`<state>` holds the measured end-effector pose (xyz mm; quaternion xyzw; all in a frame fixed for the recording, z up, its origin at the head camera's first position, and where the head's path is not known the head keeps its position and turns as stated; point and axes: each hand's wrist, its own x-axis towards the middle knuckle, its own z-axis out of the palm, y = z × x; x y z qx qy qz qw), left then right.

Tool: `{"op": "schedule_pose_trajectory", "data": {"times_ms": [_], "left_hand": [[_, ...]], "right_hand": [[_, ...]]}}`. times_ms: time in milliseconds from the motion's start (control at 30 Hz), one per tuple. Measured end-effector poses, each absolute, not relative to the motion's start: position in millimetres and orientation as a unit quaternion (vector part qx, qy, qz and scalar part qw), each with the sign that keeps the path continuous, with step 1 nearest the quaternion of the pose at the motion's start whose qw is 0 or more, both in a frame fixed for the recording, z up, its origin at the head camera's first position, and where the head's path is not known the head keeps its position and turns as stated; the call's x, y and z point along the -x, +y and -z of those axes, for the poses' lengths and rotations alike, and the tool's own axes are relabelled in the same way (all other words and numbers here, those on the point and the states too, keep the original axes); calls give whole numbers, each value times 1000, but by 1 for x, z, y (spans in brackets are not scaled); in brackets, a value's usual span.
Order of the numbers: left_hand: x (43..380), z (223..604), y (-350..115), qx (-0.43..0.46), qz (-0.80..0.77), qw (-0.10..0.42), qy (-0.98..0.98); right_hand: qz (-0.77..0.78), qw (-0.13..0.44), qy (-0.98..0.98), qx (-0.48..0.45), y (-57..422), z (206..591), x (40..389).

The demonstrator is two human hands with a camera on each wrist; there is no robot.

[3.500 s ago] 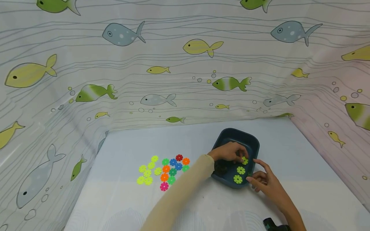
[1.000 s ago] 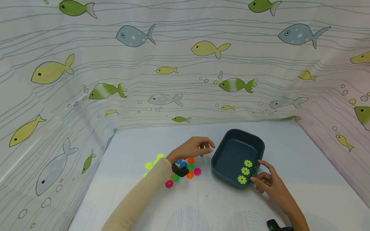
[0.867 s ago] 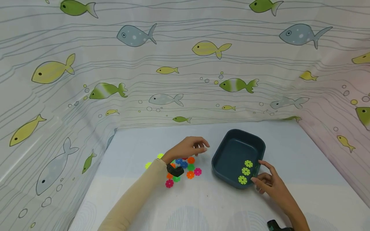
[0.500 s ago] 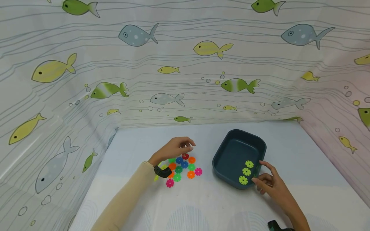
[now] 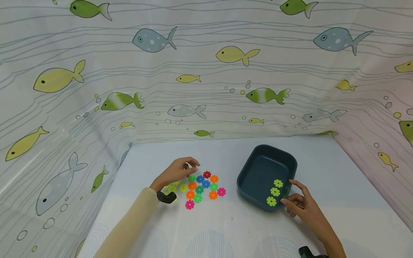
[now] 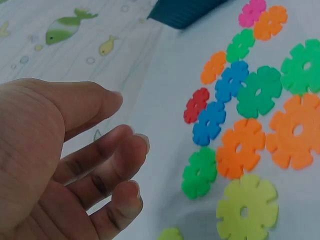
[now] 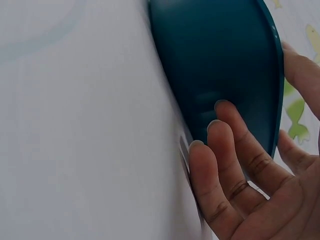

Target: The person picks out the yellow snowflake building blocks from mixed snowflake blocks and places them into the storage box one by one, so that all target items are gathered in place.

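Observation:
My left hand (image 5: pixel 175 171) hovers at the left end of the loose notched flower discs, its fingers loosely curled around nothing. Below it lie yellow-green flower discs (image 5: pixel 183 187), partly covered by the hand and wrist; one yellow-green disc (image 6: pixel 262 210) shows large in the left wrist view. On the right stands a dark blue tray (image 5: pixel 258 172) with three yellow-green flower discs (image 5: pixel 275 192) along its right side. My right hand (image 5: pixel 301 204) holds that side, thumb and index finger over the rim and the other fingertips (image 7: pixel 202 160) against the outer wall.
Orange, blue, green, red and pink flower discs (image 5: pixel 199 189) lie spread between left hand and tray. A fish-print curtain (image 5: pixel 222 107) closes the white table (image 5: pixel 232 233) at back and sides. A black wrist device (image 5: pixel 166 197) sits on the left wrist.
My left hand has left the tray and moved left across the coloured discs to the yellow-green ones. A third yellow-green disc now lies released in the tray. The right hand stays at the rim.

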<state>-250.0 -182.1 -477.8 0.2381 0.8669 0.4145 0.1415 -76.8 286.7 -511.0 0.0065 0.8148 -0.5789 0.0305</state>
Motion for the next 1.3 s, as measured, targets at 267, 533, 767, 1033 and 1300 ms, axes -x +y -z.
{"op": "schedule_pose_trajectory", "data": {"times_ms": [267, 533, 767, 1033, 1300], "left_hand": [[248, 489, -211, -186, -419, 134, 878], [249, 503, -233, -165, -399, 116, 895], [248, 508, -241, -154, -389, 109, 902], [248, 505, -239, -140, -371, 106, 912], [251, 504, -238, -124, -361, 112, 918]], "right_hand": [[572, 27, 820, -8, 285, 511, 77], [574, 30, 818, -10, 286, 512, 77], [574, 26, 818, -5, 286, 512, 77], [571, 24, 821, -5, 286, 512, 77], [567, 14, 823, 2, 285, 512, 77]]}}
